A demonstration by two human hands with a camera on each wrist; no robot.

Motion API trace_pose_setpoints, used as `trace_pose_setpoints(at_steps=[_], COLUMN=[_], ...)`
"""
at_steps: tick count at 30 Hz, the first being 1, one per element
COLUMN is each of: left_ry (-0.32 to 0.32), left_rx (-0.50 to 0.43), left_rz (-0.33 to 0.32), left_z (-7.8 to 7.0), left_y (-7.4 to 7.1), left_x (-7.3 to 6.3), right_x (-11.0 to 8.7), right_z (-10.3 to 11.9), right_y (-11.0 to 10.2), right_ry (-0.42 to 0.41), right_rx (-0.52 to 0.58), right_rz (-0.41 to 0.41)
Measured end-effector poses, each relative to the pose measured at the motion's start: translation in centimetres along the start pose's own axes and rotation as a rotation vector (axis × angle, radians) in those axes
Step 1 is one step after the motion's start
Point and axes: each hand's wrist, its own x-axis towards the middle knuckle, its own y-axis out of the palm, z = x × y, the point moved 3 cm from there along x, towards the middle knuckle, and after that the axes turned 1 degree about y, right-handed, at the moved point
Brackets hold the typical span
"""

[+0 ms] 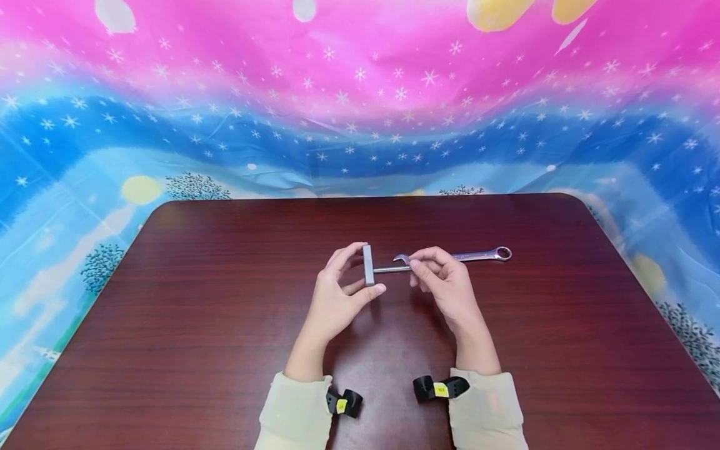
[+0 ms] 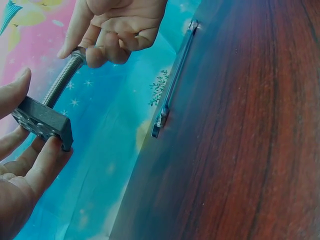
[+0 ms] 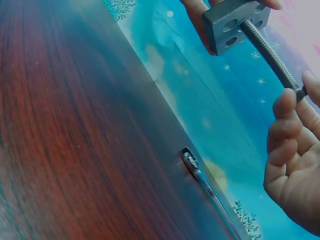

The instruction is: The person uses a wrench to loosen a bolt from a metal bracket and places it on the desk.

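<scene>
My left hand (image 1: 335, 290) holds a grey metal block (image 1: 368, 265) by its edges, thumb on one side and fingers on the other. Several round holes show in the block's face in the right wrist view. Out of that face runs a long threaded bolt (image 3: 270, 55), its near end hidden in the block. At the bolt's other end, my right hand (image 1: 447, 284) pinches the head between thumb and fingers. Both parts are held above the table. A combination wrench (image 1: 478, 256) lies behind the right hand, which partly covers it in the head view.
The dark red-brown wooden table (image 1: 197, 325) spreads out around both hands. A printed cloth (image 1: 360, 112) with snowflakes hangs beyond its back and side edges. Black straps with yellow labels sit at both cuffs.
</scene>
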Motion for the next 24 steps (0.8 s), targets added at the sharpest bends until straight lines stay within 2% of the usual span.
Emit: trace_pose_setpoints(at_steps=[6, 10, 15, 24], left_ry=[0.000, -0.007, -0.006, -0.007], left_rx=[0.005, 0.007, 0.002, 0.000], left_rz=[-0.020, -0.018, -0.022, -0.001], left_z=[-0.03, 0.01, -0.03, -0.17], left_y=[-0.18, -0.17, -0.12, 0.10], left_x=[0.02, 0.01, 0.01, -0.08], right_x=[-0.15, -0.20, -0.11, 0.10], right_z=[-0.03, -0.09, -0.14, -0.10], right_y=[-0.13, -0.18, -0.02, 0.05], right_ry=[-0.049, -0.035, 0.004, -0.008], right_rx=[0.018, 0.020, 0.007, 0.033], right_rz=[0.068, 0.075, 0.062, -0.005])
